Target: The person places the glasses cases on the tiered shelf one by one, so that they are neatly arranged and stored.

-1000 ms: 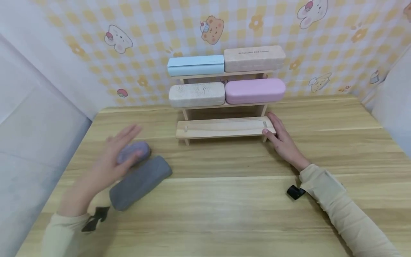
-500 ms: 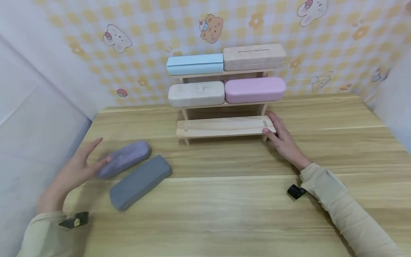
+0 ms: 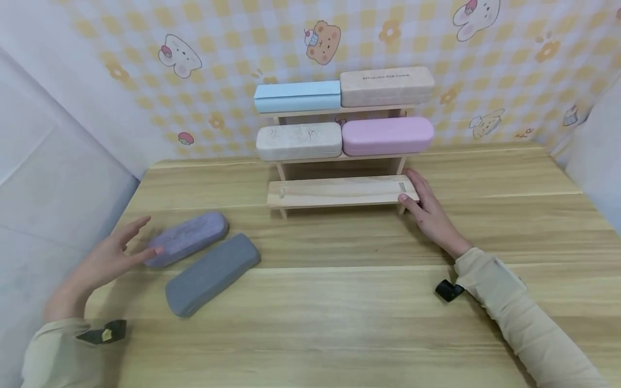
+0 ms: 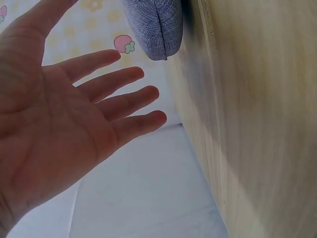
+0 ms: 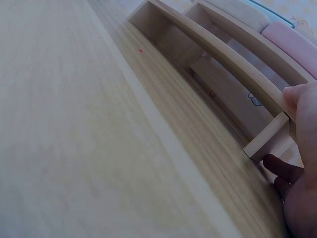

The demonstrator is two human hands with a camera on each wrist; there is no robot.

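Note:
My left hand (image 3: 107,260) is at the left end of the purple glasses case (image 3: 186,238), fingers spread. In the left wrist view its palm (image 4: 54,114) holds nothing, and the end of a woven, bluish-looking case (image 4: 158,29) shows past the fingers. Beside the purple case lies a grey glasses case (image 3: 212,276), both slanted on the table. My right hand (image 3: 432,215) grips the right end of the lowest shelf (image 3: 339,192) of a wooden tiered rack, thumb on the front edge. In the right wrist view, fingers lie by the rack's leg (image 5: 270,136).
On the rack's middle shelf sit a whitish patterned case (image 3: 299,141) and a pink case (image 3: 387,136). The top shelf bears a light blue case (image 3: 297,97) and a beige case (image 3: 386,87). A yellow checked backdrop (image 3: 233,48) stands behind the wooden table (image 3: 330,323).
My left hand has moved left and toward me, from over the purple case to its left end. The right hand has stayed on the rack.

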